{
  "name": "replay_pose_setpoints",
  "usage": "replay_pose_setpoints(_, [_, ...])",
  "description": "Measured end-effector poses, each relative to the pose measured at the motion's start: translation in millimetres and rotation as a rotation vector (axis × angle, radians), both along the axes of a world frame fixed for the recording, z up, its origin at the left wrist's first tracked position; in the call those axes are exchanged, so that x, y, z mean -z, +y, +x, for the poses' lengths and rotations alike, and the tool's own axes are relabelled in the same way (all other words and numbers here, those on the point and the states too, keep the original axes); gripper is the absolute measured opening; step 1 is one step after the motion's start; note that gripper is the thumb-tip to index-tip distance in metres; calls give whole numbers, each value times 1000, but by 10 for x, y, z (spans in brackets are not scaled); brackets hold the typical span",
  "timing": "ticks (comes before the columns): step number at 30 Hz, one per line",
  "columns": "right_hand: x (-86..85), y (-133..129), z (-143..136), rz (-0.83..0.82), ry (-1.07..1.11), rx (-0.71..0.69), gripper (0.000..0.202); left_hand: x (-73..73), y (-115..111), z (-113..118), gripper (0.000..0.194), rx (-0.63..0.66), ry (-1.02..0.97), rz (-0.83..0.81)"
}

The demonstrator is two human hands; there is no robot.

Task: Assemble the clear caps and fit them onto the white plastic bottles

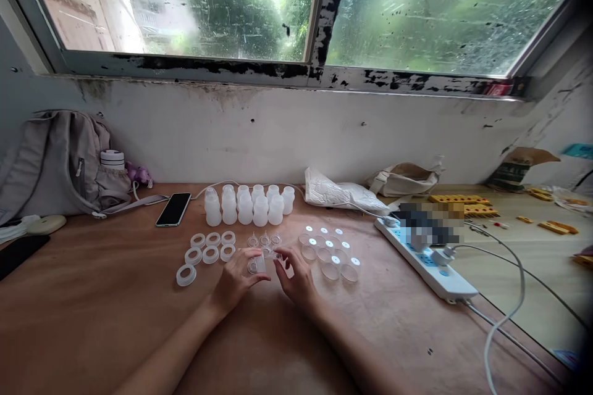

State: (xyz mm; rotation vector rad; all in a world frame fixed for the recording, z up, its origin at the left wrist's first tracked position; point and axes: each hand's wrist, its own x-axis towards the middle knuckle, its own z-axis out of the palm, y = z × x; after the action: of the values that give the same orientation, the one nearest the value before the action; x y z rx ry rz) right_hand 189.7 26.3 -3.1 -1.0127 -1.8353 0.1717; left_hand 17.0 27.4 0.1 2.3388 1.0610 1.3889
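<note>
My left hand is closed, thumb and fingers on either side of a small translucent plastic cup-like piece. Facing it, my right hand has its thumb and index finger curled close together at a small clear part, mostly hidden by the fingertips. Just beyond both hands are several clear teat-shaped pieces on the table. Several translucent white rings lie to the left. On the right are clear round covers with small white discs at them.
Several frosted bottles stand in rows at the back of the brown table. A phone and a grey backpack are at left. To the right lie a white power strip, loose cables and a white padded pouch.
</note>
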Motion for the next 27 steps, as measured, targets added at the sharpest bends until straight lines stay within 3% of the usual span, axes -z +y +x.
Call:
replay_pose_setpoints(9, [-47,-158,-87,-39,-41,-264,42,90,8,-28,36,48,25,26])
replay_pose_setpoints(13, [-98,-195,-88,-95,90,-248,37,94,-23,-21,36,30,-19,-11])
replay_pose_setpoints(17, [-150,-144,-73,-348,305,-201,26,91,-55,5,37,40,-67,-15])
replay_pose_setpoints(21, [-146,-58,-71,-788,488,-447,25,66,-73,22,34,51,-36,9])
replay_pose_setpoints(23, [-118,-33,-81,-843,558,-482,25,31,-88,30,34,21,10,37])
replay_pose_setpoints(27, [-75,-31,-101,-754,632,-403,27,-66,-149,63,33,-55,71,-3])
